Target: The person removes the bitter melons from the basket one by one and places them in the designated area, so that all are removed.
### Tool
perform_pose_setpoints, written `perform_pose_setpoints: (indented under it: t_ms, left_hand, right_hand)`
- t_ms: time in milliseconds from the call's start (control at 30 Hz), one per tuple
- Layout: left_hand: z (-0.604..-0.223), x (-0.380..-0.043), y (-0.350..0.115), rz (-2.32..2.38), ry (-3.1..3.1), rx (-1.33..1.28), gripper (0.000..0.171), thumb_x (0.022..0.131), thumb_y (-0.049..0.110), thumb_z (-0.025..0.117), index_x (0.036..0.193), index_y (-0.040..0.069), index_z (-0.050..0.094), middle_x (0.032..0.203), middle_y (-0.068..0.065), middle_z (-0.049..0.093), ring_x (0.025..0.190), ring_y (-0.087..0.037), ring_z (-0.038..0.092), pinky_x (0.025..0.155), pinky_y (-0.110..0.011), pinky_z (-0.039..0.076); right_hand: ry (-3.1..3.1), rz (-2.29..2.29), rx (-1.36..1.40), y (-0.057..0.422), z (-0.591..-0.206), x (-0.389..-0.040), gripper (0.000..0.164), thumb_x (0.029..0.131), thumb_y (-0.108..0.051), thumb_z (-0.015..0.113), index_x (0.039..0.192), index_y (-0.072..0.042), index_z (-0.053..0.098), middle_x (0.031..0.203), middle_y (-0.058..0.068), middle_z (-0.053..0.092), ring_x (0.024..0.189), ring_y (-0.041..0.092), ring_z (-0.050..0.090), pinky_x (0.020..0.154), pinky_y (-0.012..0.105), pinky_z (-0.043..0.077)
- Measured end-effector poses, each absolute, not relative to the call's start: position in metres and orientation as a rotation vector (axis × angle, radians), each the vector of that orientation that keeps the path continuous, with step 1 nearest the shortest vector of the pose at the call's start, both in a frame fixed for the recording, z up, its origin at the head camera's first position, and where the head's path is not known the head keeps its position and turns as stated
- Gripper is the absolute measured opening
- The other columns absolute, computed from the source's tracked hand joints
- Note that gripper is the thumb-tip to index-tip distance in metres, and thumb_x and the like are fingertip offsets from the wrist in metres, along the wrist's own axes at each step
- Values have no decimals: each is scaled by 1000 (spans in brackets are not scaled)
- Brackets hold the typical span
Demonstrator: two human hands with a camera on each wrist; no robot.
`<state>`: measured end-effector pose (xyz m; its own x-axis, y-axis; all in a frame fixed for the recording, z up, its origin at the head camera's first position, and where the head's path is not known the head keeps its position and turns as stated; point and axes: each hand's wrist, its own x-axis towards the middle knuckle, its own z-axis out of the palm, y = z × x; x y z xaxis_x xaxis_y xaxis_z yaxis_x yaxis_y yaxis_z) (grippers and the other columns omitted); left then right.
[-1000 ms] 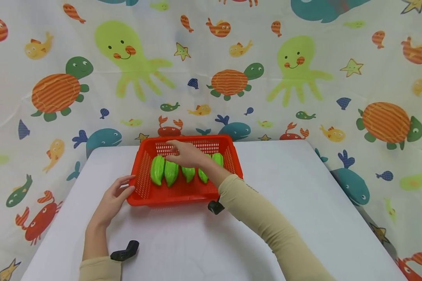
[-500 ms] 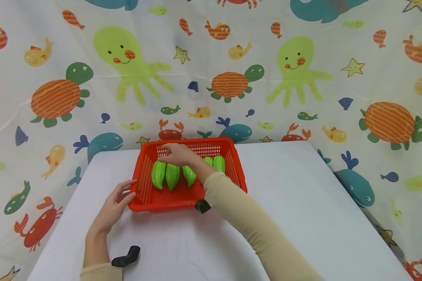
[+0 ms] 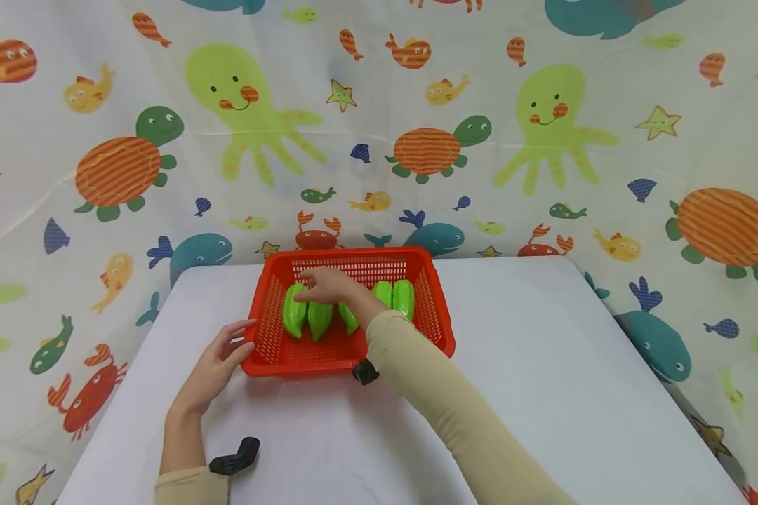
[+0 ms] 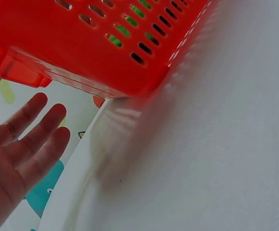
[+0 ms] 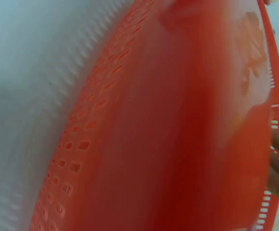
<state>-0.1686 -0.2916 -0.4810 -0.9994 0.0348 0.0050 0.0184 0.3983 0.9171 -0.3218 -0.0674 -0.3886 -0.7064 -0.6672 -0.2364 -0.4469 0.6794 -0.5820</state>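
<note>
A red plastic basket [image 3: 328,367] with a perforated wall holds several bright green, ridged pieces that look like star fruit. My right hand [image 3: 331,286] is over its left half, thumb and index finger parted above the leftmost green piece [image 3: 293,320]. The second green piece [image 3: 319,322] is partly hidden beneath that hand. Whether the fingertips touch either piece I cannot tell. At the basket's left rim, my left hand [image 3: 211,372] has its thumb and index finger against the edge. Its other fingers [image 4: 40,144] are stretched out in the left wrist view.
The basket stands on a white table [image 3: 530,365], near the back edge. Behind and along the sides hangs a white cloth [image 3: 379,91] printed with sea animals. Small black devices [image 3: 236,457] are worn at both wrists.
My right hand has moved left across the basket and down toward the leftmost green piece. The left hand keeps its place at the rim. The head view has shifted slightly.
</note>
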Motion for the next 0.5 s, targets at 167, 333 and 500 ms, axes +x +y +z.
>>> perform_pose_setpoints:
  t_ms: [167,333,500]
  left_hand:
    - [-481,-169,-294,1759,2586,63,55,100,35,54,148,15,36,147,-16,39,130,-38,42,92,-34,51]
    - [-481,-170,-295,1779,2577,82,54,100,33,54,148,15,37,146,-17,40,130,-39,43,92,-36,52]
    - [-482,-170,-294,1784,2562,72,52,100,32,55,147,17,38,145,-16,40,130,-39,43,92,-41,52]
  right_hand:
    - [2413,-693,-877,-74,-386,-327,65,94,-35,65,149,-9,41,144,11,50,132,21,47,108,33,38]
    - [2387,-734,-913,-81,-382,-333,63,95,-30,65,148,-5,41,144,14,50,132,24,46,107,35,39]
    - [2411,-720,-930,-84,-380,-338,61,96,-30,63,148,-6,41,143,14,51,130,23,48,105,34,41]
